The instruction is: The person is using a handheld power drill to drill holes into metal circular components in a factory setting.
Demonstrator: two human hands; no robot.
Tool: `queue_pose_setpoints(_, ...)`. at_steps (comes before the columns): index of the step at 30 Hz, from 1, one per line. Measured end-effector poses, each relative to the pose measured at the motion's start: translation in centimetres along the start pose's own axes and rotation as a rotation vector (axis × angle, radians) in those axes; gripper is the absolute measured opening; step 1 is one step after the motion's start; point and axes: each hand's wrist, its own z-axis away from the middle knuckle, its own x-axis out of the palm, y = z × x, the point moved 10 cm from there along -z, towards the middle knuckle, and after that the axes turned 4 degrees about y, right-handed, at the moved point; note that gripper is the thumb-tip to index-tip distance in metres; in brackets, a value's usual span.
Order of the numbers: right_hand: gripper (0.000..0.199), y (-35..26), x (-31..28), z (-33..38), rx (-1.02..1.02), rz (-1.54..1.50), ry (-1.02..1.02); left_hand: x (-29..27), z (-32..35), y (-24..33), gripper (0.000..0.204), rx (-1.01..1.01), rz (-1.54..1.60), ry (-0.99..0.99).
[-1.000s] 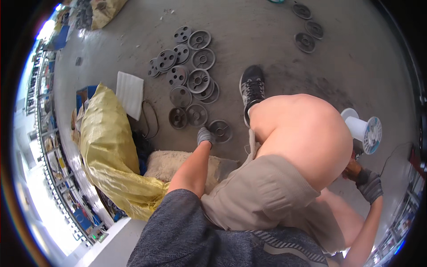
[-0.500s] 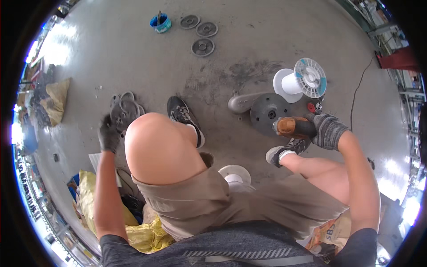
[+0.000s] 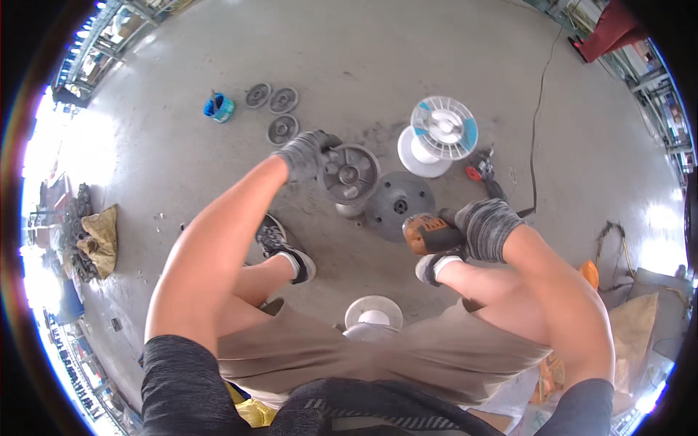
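My left hand [image 3: 309, 154], in a grey knit glove, grips the rim of a grey spoked metal wheel [image 3: 349, 173] with a central hub. This wheel is held up beside a dark round plate [image 3: 400, 206] with several holes, and overlaps its left edge in view. My gloved right hand [image 3: 488, 229] is wrapped round an orange-and-black power tool [image 3: 435, 234]. The tool's body is over the plate's lower right edge; its working end cannot be made out. Under the wheel, a grey metal base [image 3: 350, 210] shows only in part.
Beyond the plate stands a white plastic spool [image 3: 425, 161]; a red-and-black tool [image 3: 478, 166] lies beside it. Three grey wheels [image 3: 282, 130] and a blue tub [image 3: 219, 107] are at far left. A black cable [image 3: 536, 138] crosses the floor. Another person's red-trousered leg [image 3: 614, 33] shows at upper right.
My left hand has come from the pile of metal parts at the left to the middle, now with a wheel in it. My right hand still holds the power tool near the plate.
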Motion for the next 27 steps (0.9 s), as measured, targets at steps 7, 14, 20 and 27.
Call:
queue_pose_setpoints(7, 0.044, 2.5, -1.2, 3.5, -0.006, -0.216, 0.123, 15.3, -7.4, -1.0, 0.038, 0.018, -0.012, -0.158)
queue_pose_setpoints(14, 0.048, 6.4, -0.8, 5.6, 0.108, -0.249, 0.156, 21.8, -10.5, 2.1, 0.037, 0.035, -0.186, -0.244)
queue_pose_setpoints(20, 0.051, 9.2, -1.7, 7.1, 0.189, -0.248, 0.216, 18.4, -4.7, 2.5, 0.037, -0.209, -0.126, 0.177)
queue_pose_setpoints(27, 0.057, 10.0, -3.2, 6.5, 0.198, -0.306, 0.327, 25.6, 1.1, -1.2, 0.048, -0.678, 0.169, 0.204)
